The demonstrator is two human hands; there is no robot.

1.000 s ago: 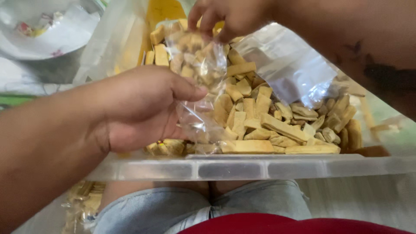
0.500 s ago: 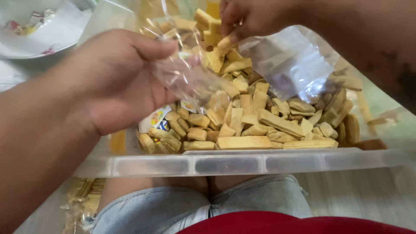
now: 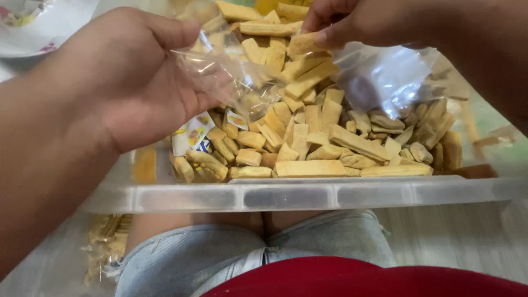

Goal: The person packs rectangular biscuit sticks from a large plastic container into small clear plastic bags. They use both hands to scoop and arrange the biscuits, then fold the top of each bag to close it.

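Hanging open above a clear plastic tub (image 3: pixel 308 195) full of tan biscuit sticks (image 3: pixel 330 137), a small clear plastic bag (image 3: pixel 231 71) is pinched at its edge by the left hand (image 3: pixel 132 82), fingers closed on the film. The right hand (image 3: pixel 374 22) clamps one biscuit stick (image 3: pixel 305 43) at the bag's mouth. A second clear bag (image 3: pixel 385 77), perhaps empty, lies on the pile; a small printed packet (image 3: pixel 192 135) sits beside the left hand.
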